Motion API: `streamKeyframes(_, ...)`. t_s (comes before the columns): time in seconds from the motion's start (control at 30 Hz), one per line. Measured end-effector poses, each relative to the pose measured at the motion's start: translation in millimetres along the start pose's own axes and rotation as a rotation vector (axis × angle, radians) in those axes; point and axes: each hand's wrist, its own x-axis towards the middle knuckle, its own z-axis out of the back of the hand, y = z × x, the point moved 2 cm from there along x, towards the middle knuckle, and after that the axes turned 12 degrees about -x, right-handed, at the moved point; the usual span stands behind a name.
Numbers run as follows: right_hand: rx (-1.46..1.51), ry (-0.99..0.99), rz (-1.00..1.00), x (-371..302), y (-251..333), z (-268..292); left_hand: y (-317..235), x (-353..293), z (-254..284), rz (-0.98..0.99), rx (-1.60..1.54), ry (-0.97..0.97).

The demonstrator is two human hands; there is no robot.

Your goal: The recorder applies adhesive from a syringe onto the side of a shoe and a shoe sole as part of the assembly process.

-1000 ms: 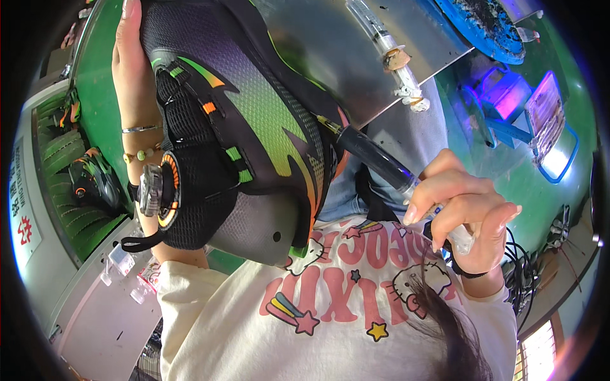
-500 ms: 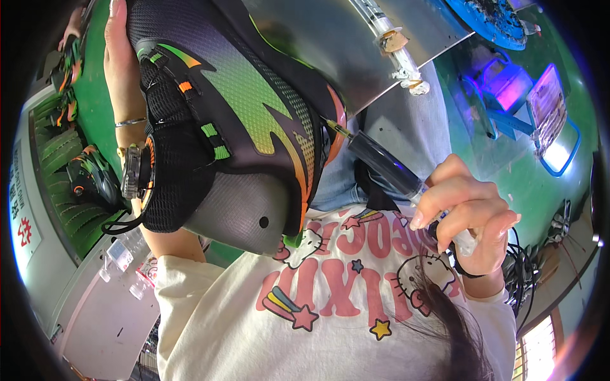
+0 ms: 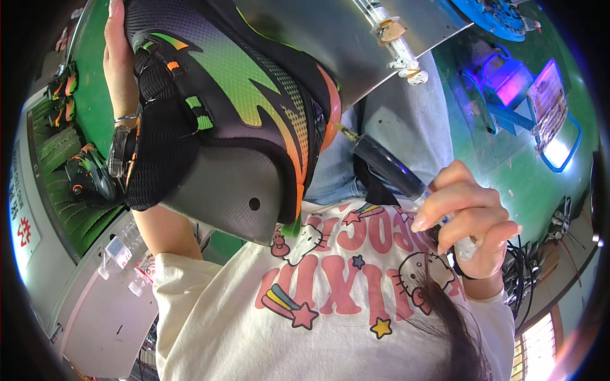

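Note:
My left hand (image 3: pixel 119 63) is wrapped round the far-left side of a shoe (image 3: pixel 238 95) in black, green and orange, with a grey toe part nearest my chest. Its thumb or finger shows along the edge; the other fingers are hidden behind the shoe. In my right hand (image 3: pixel 469 213) is a syringe (image 3: pixel 384 164) filled with dark liquid, gripped by its rear end with bent fingers. The syringe's thin yellowish tip points at the orange edge on the shoe's right side and is at or very near it; contact is hard to tell.
Clear syringe-like tubes with a brown band (image 3: pixel 393 38) lie on the metal table (image 3: pixel 356 51). A blue dish (image 3: pixel 486 16) with dark residue sits beyond. Right, a blue-framed stand (image 3: pixel 502 89) glows purple. More shoes (image 3: pixel 92 171) lie by a green rack (image 3: pixel 57 149), above clear plastic bottles (image 3: pixel 121 251).
The shoe in my left hand has shifted slightly left and up. The syringe tip has moved a little down and right and now stands at the orange edge.

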Motion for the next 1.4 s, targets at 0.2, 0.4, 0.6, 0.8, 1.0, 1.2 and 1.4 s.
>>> streamKeyframes(0.2, -0.027, -0.34, 0.153, 4, 8, 32, 5, -18, 48, 0.034, -0.05, -0.11)
streamKeyframes(0.4, -0.528, -0.468, 0.139, 42, -2, 84, 11, -93, 152, 0.212, -0.042, -0.771)
streamKeyframes(0.6, -0.452, -0.506, -0.085, 59, -3, 108, -23, -216, 64, 0.389, -0.3, -0.759)
streamKeyframes(0.8, -0.413, -0.481, -0.182, 57, 13, 98, 10, -212, -51, 0.608, -0.774, -0.172)
streamKeyframes(1.0, -0.343, -0.394, -0.234, 38, 40, 69, 70, -195, -111, 0.634, -1.251, -0.144)
streamKeyframes(1.2, -0.421, -0.18, -0.028, -8, 61, 32, 70, -178, -120, 0.635, -1.281, -0.066)
streamKeyframes(1.4, -0.368, -0.082, 0.012, -3, 61, 13, 69, -179, -119, 0.652, -1.262, -0.119)
